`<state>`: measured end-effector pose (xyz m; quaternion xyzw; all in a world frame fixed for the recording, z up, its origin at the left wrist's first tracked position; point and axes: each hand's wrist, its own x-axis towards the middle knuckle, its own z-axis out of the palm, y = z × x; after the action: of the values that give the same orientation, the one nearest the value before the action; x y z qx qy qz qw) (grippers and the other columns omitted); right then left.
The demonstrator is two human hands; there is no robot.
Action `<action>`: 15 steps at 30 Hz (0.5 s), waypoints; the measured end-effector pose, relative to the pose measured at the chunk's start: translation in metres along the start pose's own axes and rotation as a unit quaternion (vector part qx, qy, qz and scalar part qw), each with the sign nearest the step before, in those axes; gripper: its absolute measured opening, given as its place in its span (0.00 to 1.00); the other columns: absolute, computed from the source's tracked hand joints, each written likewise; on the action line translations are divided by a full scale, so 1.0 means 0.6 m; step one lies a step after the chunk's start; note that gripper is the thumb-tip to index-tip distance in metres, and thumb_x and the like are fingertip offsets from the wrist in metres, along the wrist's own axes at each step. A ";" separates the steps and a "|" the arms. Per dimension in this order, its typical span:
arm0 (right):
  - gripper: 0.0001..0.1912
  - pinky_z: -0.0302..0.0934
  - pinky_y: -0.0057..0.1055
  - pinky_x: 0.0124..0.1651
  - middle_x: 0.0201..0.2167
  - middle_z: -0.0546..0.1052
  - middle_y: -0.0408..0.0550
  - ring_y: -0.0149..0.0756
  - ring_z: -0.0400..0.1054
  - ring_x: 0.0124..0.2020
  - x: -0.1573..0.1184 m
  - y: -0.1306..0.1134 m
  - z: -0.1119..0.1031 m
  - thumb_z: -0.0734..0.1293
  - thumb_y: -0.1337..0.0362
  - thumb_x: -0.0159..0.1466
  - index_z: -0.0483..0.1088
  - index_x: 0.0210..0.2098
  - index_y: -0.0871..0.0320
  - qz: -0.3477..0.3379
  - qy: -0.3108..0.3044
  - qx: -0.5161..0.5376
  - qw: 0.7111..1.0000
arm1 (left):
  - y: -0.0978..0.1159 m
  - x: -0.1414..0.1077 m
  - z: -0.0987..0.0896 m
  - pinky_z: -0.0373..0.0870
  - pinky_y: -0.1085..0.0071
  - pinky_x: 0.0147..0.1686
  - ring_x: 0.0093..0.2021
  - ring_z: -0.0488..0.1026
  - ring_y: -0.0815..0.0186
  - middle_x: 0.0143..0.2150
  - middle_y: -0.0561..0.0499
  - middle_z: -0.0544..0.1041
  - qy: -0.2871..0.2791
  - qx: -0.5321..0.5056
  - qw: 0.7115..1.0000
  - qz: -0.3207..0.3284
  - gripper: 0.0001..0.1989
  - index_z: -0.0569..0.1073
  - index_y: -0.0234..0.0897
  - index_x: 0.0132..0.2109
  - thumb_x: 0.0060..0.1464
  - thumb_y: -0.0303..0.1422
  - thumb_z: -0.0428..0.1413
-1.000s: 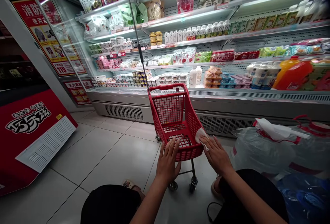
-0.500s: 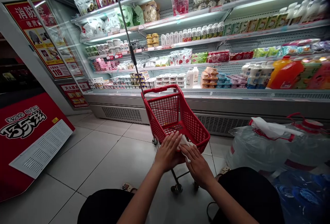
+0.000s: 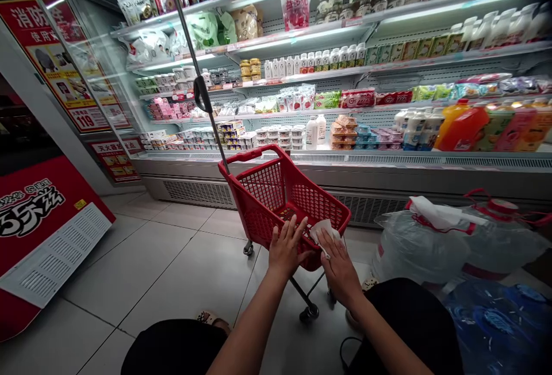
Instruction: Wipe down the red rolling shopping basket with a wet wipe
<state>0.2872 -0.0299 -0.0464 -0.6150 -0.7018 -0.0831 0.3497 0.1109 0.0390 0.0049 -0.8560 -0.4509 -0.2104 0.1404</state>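
A red plastic shopping cart (image 3: 254, 231) on metal legs and wheels stands before me, its basket turned at an angle. My left hand (image 3: 287, 251) rests at the basket's near rim with its fingers spread, holding nothing. Just right of it, my right hand (image 3: 338, 263) presses a crumpled white tissue (image 3: 326, 231) against the rim near the right corner. Its fingers lie over the tissue and hide part of it. A long telescopic pole (image 3: 190, 47) rises from the cart's handle end.
A lit chiller (image 3: 276, 156) with shelves of drinks, yogurts and bags runs along the back. At right are large clear water bottles (image 3: 422, 243) and blue-tinted bottles (image 3: 495, 323). A red freezer (image 3: 21, 271) stands at left. My knees flank the tiled floor (image 3: 159, 271).
The cart has turned, its handle end swinging left. My hands, close together before, have moved apart; the right one has slid right along the rim with the tissue, and the left fingers have spread.
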 end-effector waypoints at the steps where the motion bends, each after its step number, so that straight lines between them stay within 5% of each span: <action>1: 0.33 0.46 0.52 0.77 0.78 0.48 0.42 0.42 0.42 0.78 -0.001 -0.012 0.001 0.48 0.64 0.77 0.34 0.79 0.47 -0.002 -0.002 0.000 1.000 | 0.010 0.000 0.002 0.52 0.48 0.70 0.74 0.57 0.52 0.79 0.51 0.51 0.005 0.000 1.000 -0.005 0.48 0.39 0.54 0.78 0.63 0.56 0.56; 7: 0.35 0.46 0.50 0.76 0.78 0.50 0.42 0.41 0.44 0.77 -0.010 -0.027 -0.014 0.50 0.64 0.76 0.32 0.79 0.48 -0.044 -0.014 -0.025 0.999 | 0.029 -0.009 0.003 0.52 0.51 0.72 0.75 0.55 0.52 0.80 0.45 0.48 0.024 -0.009 1.000 0.013 0.49 0.38 0.43 0.79 0.64 0.48 0.57; 11: 0.34 0.44 0.52 0.77 0.75 0.58 0.40 0.42 0.49 0.76 -0.020 0.013 -0.034 0.52 0.63 0.76 0.38 0.78 0.45 -0.060 -0.019 -0.043 0.997 | -0.023 -0.009 -0.016 0.48 0.55 0.75 0.76 0.53 0.57 0.80 0.48 0.49 0.015 -0.011 0.994 0.104 0.46 0.41 0.43 0.79 0.65 0.46 0.57; 15: 0.32 0.43 0.52 0.77 0.73 0.62 0.42 0.41 0.55 0.74 -0.021 0.052 -0.039 0.51 0.63 0.76 0.43 0.78 0.45 -0.036 -0.011 -0.034 0.999 | -0.090 -0.006 -0.038 0.46 0.48 0.75 0.78 0.47 0.51 0.80 0.48 0.49 0.043 0.012 0.999 0.021 0.39 0.50 0.48 0.78 0.66 0.42 0.57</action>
<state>0.3248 -0.0455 -0.0463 -0.6019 -0.7240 -0.1124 0.3175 0.0587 0.0565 0.0259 -0.8540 -0.4285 -0.2383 0.1741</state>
